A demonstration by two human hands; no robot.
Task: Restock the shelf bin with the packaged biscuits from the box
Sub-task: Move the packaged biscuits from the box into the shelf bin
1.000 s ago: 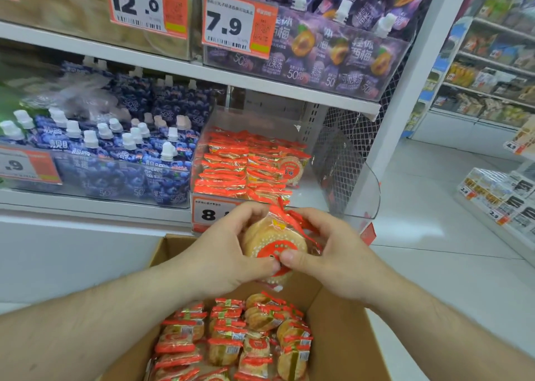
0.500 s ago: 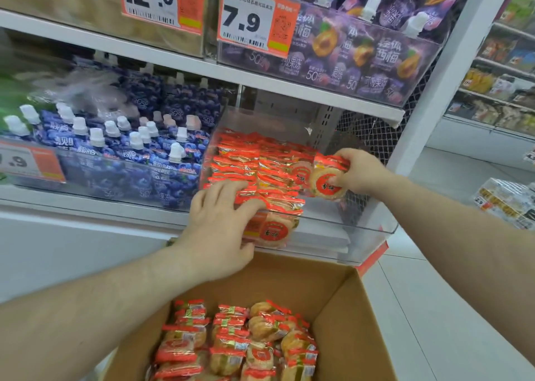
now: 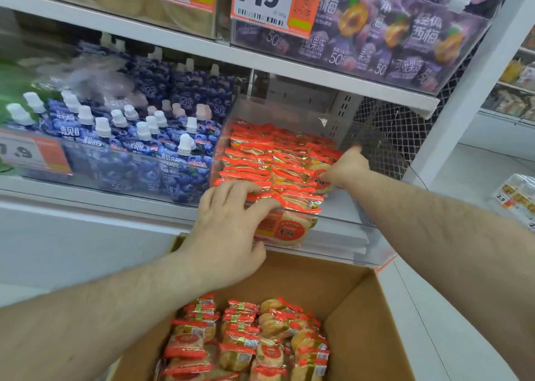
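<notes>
Shelving in a shop aisle, white tiled floor (image 3: 469, 175) to the right of the clear shelf bin (image 3: 341, 218). Left of the bin: blue pouches (image 3: 139, 155). My left hand (image 3: 228, 230) curls its fingers over the bin's front rim onto packaged biscuits (image 3: 269, 160). My right hand (image 3: 346, 168) pinches one biscuit pack (image 3: 320, 179) inside the bin. Below the bin, the cardboard box (image 3: 373, 317) holds more packs.

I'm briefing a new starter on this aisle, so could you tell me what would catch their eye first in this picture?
First, the clear shelf bin packed with orange-wrapped biscuit packs, where the left hand grips packs at the front edge and the right hand holds one further back. Below is the open cardboard box with more biscuits. Left of the bin stand blue spouted pouches.
</notes>
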